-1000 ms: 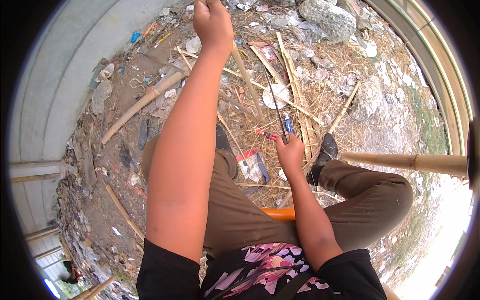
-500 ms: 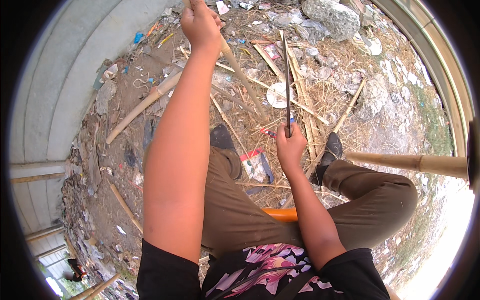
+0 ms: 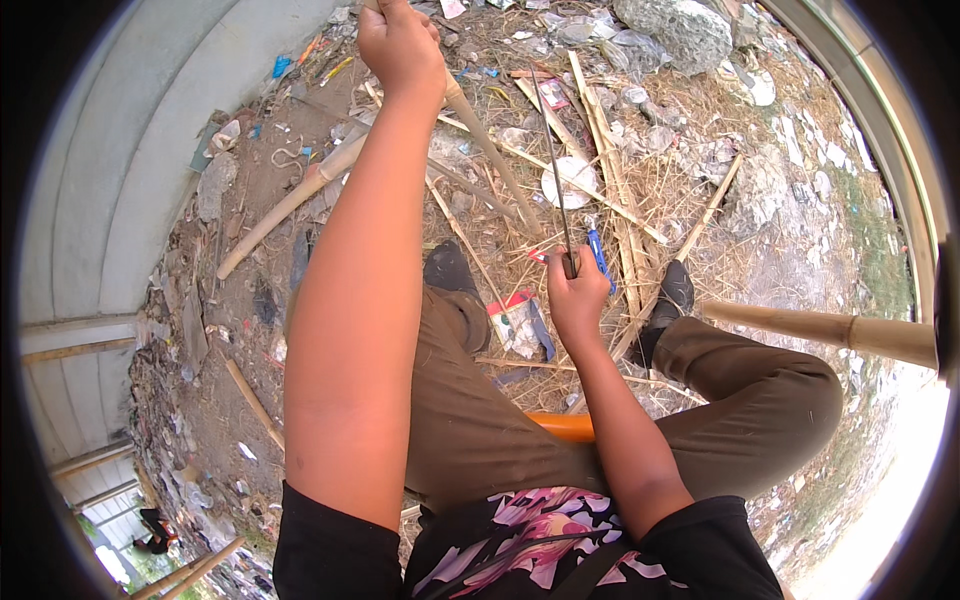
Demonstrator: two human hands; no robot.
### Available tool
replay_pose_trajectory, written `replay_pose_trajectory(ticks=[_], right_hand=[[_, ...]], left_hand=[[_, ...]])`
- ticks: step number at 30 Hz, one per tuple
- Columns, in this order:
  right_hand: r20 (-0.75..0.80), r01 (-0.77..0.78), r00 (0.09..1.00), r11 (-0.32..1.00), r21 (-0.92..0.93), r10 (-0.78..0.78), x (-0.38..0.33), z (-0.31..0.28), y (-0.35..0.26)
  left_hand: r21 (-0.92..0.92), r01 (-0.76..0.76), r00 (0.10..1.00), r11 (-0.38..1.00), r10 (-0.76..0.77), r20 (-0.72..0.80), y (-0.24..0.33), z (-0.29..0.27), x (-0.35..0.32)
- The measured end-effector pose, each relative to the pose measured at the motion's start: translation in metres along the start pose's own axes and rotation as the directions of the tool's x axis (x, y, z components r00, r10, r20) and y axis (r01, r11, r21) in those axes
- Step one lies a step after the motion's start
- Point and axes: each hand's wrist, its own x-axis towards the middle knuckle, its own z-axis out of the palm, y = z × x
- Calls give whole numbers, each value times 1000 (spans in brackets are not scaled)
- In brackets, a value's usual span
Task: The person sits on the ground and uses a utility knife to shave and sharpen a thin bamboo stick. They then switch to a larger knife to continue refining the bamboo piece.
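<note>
My left hand (image 3: 400, 50), stretched far forward, is wrapped round a bamboo pole (image 3: 485, 140). The pole slopes down and right from the fist to the littered ground. In my right hand (image 3: 579, 295), closer to my body, is the handle of a long-bladed knife (image 3: 556, 155). Its thin dark blade is seen nearly edge-on, pointing forward with the tip leaning left. A visible gap separates blade and pole. Behind the right hand, a blue object (image 3: 600, 255) lies on the straw; its kind is unclear. Most of the knife's handle is hidden by my fingers.
Split bamboo strips (image 3: 612, 150) lie ahead among straw and rubbish. A thicker bamboo piece (image 3: 290, 210) rests at the left, and another bamboo pole (image 3: 830, 325) juts in from the right. A large rock (image 3: 680, 35) sits at the far right. Below me shows an orange seat (image 3: 562, 427).
The knife blade has swung so its tip leans left. More of the blue object now shows beside my right hand. My left hand keeps its hold on the pole.
</note>
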Motion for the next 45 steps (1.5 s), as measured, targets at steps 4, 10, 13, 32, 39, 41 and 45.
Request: replay_pose_trajectory(ticks=[4,10,13,32,39,41,45], right_hand=[[169,-171,938,827,-536,304,-14,19,108],[108,-150,967,857,-493,231,-4,14,59],[158,-255,935,913,-318,316,4,19,96],[152,-341,914,916,-212,376,-35,17,165],[283,-557,796,831,-3,534,-21,12,148],[343,-579,772,815,33,535,-18,2,130],[469,-741,641,649,171,608,-5,-10,116]], left_hand=[[0,31,1000,1000,-31,3,12,11,-6],[137,-10,991,991,28,-131,6,0,1],[-332,259,962,907,-210,177,14,-7,2],[-22,34,999,999,-35,-31,1,9,1],[98,-17,996,995,25,-81,-6,9,2],[65,-20,998,998,23,-51,1,12,-4],[-7,12,994,1000,-11,106,11,11,-9]])
